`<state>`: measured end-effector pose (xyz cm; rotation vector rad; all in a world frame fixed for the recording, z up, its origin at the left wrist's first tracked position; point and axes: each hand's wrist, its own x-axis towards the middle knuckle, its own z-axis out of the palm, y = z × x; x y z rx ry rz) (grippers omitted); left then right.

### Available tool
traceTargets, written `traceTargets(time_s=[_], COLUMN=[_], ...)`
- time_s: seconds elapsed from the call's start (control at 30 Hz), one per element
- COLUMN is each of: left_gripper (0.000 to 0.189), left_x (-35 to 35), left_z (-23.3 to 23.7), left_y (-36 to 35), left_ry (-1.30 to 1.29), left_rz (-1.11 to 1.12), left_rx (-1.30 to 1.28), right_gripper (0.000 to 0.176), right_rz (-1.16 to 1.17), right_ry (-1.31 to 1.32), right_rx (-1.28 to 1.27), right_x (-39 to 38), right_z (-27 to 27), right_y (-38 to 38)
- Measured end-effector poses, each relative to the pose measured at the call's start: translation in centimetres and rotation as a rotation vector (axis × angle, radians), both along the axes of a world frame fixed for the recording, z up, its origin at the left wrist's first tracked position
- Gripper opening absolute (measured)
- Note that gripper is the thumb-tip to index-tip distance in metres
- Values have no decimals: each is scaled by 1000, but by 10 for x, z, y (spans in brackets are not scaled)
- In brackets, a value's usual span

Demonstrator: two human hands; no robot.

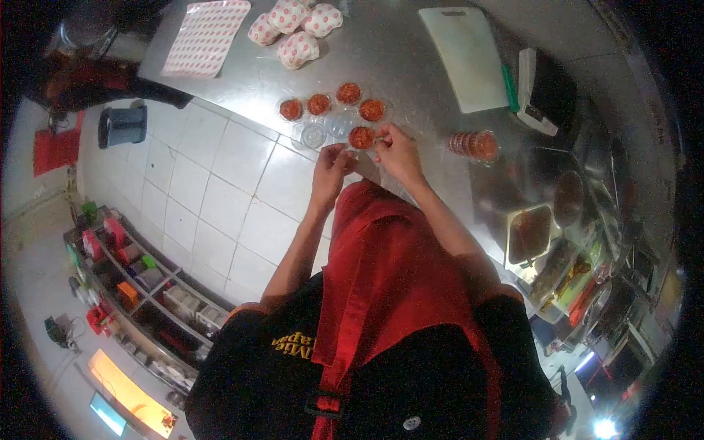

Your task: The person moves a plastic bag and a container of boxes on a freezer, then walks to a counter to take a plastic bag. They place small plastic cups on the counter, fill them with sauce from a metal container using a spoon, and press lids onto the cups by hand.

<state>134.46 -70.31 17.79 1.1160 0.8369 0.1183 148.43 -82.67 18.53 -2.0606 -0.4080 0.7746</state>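
A small clear cup of red chunky sauce (361, 137) is at the table's near edge, between my two hands. My right hand (398, 155) grips this cup's right side with thumb and fingers. My left hand (331, 170) is closed in a pinch just left of and below the cup; whatever is between its fingertips is too small to make out. Several more sauce cups, among them one at the back (348, 93) and one at the left (291, 110), stand around it. Clear plastic lids or cups (313, 136) lie beside my left hand.
A stack of filled sauce cups (474, 144) lies on its side at the right. Farther back are paper-wrapped bundles (298, 49), patterned paper sheets (205, 38), a white cutting board (469, 62) and a green-handled tool (510, 86). A sauce container (529, 233) sits at the right.
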Motion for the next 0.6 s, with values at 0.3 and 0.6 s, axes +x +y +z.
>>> traceTargets(time_s=[0.3,0.6], left_gripper=[30,29], left_x=[0,-15], left_z=[1,6], left_y=[-7,-13], left_ry=[-14,-82], left_rz=[-190,-123], left_rx=[-1,-42], right_gripper=[30,31], right_rz=[-8,-73], right_ry=[-84,-91], right_rx=[40,-38], right_x=[-3,5], right_z=[-9,-4], right_y=[-6,-77])
